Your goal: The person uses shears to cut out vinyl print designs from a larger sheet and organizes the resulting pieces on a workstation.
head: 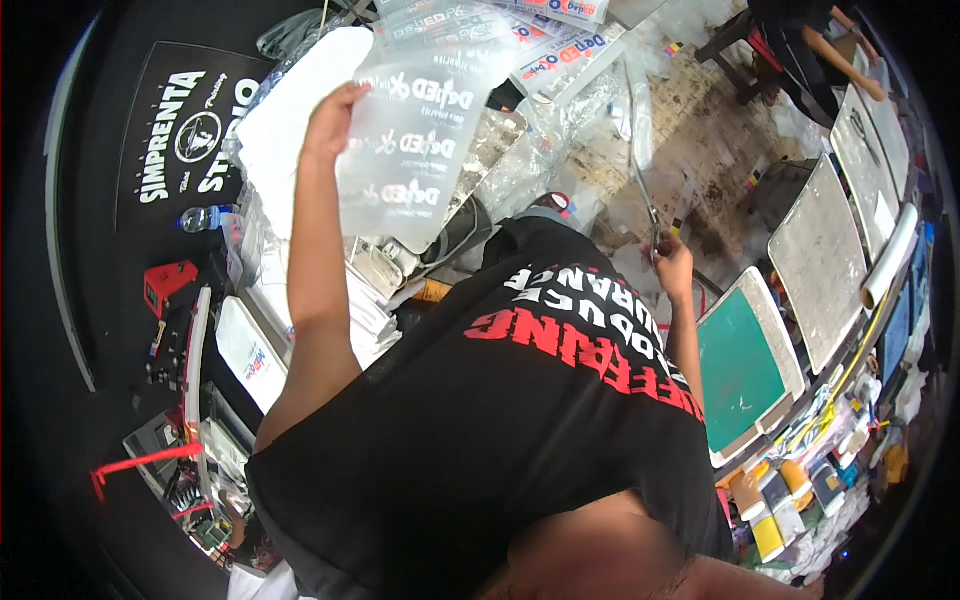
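Note:
My left hand (330, 124) grips the edge of a translucent plastic sheet (401, 169) with rows of white print. The raised sheet hangs in front of a white rounded-corner panel (274, 142). On the other side, my right hand (673, 266) is closed around the lower end of a long slender metal tool (646, 191), possibly scissors. Its tip points away from me, above the littered floor (611, 169). More printed plastic sheets (562, 56) lie beyond the raised one.
Clear plastic scraps (562, 124) are heaped ahead. At right stand a green-topped board (742, 367), a grey board (817, 262) and a white roll (890, 255). Another person's arm (844, 60) reaches over a far board. A water bottle (202, 219) and paper stacks (367, 322) are at left.

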The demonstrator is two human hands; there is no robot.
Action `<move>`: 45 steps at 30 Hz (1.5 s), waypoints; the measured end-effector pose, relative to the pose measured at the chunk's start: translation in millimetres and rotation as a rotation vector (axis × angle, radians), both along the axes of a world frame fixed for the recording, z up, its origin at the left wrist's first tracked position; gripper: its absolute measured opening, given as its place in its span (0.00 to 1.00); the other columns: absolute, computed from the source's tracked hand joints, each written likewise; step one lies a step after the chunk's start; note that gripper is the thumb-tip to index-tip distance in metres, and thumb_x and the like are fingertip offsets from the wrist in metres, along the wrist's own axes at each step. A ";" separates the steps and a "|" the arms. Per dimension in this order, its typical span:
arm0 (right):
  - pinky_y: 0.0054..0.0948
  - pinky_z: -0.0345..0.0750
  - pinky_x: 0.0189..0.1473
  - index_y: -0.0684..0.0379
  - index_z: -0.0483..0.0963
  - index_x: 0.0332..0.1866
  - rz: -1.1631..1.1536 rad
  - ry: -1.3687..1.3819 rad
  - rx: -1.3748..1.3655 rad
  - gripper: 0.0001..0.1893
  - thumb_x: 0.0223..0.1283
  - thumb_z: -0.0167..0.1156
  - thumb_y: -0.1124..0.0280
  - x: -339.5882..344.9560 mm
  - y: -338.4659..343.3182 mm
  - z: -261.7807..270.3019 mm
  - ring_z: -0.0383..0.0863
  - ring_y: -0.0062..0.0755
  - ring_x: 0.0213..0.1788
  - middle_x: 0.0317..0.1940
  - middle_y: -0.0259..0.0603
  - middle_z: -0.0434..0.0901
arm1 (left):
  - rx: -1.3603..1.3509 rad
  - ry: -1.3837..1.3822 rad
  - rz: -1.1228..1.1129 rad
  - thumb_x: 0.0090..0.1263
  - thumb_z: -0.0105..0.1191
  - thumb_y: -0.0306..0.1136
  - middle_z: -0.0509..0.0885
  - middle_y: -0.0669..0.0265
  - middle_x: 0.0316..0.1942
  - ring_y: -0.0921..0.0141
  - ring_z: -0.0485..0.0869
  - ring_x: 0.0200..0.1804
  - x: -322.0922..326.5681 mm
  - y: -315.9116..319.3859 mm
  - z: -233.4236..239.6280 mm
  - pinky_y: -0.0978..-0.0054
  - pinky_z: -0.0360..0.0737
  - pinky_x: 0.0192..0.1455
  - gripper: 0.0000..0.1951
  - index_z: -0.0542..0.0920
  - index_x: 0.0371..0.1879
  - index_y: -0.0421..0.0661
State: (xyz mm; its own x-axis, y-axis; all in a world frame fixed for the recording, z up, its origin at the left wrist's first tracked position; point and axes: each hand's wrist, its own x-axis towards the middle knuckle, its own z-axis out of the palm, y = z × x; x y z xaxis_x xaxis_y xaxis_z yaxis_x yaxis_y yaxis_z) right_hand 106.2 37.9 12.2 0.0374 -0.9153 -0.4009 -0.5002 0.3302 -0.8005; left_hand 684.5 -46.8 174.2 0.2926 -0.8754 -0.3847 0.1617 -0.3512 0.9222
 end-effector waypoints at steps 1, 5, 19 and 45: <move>0.22 0.76 0.31 0.69 0.75 0.47 0.008 -0.018 -0.011 0.18 0.53 0.69 0.72 2.4 -5.7 9.6 0.81 0.18 0.28 0.27 0.39 0.84 | -0.002 0.031 -0.079 0.67 0.55 0.30 0.82 0.65 0.41 0.72 0.82 0.44 7.1 -3.6 21.9 0.72 0.79 0.52 0.07 0.78 0.41 0.42; 0.19 0.77 0.33 0.68 0.74 0.47 -0.087 -0.180 0.034 0.16 0.58 0.68 0.71 4.1 -11.2 25.1 0.82 0.20 0.30 0.30 0.39 0.84 | -0.172 0.250 -0.281 0.70 0.50 0.27 0.83 0.62 0.46 0.69 0.82 0.50 -30.6 -24.0 83.3 0.69 0.79 0.57 0.09 0.76 0.47 0.38; 0.36 0.77 0.53 0.64 0.65 0.56 -0.152 -1.500 -0.091 0.38 0.62 0.48 0.34 -78.4 -14.8 92.1 0.81 0.38 0.50 0.51 0.52 0.78 | -0.385 0.166 -1.423 0.73 0.51 0.30 0.84 0.63 0.42 0.74 0.84 0.44 -376.4 -117.6 205.0 0.77 0.80 0.51 0.12 0.75 0.51 0.37; 0.52 0.63 0.70 0.67 0.68 0.62 -1.253 -0.982 -1.655 0.23 0.64 0.57 0.69 -339.7 183.8 300.2 0.70 0.50 0.65 0.60 0.51 0.74 | -0.814 0.502 -2.704 0.72 0.53 0.29 0.82 0.65 0.50 0.77 0.78 0.51 -813.2 -151.6 287.5 0.79 0.74 0.56 0.20 0.71 0.61 0.36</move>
State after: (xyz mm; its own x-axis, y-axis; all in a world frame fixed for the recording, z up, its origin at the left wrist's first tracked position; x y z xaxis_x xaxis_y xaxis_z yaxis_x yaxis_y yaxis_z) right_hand -233.4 221.7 312.4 -0.9694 -0.0391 0.2423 -0.0637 -0.9134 -0.4021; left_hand -128.7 -198.4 461.7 -0.5929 0.7826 0.1896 0.3425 0.0320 0.9390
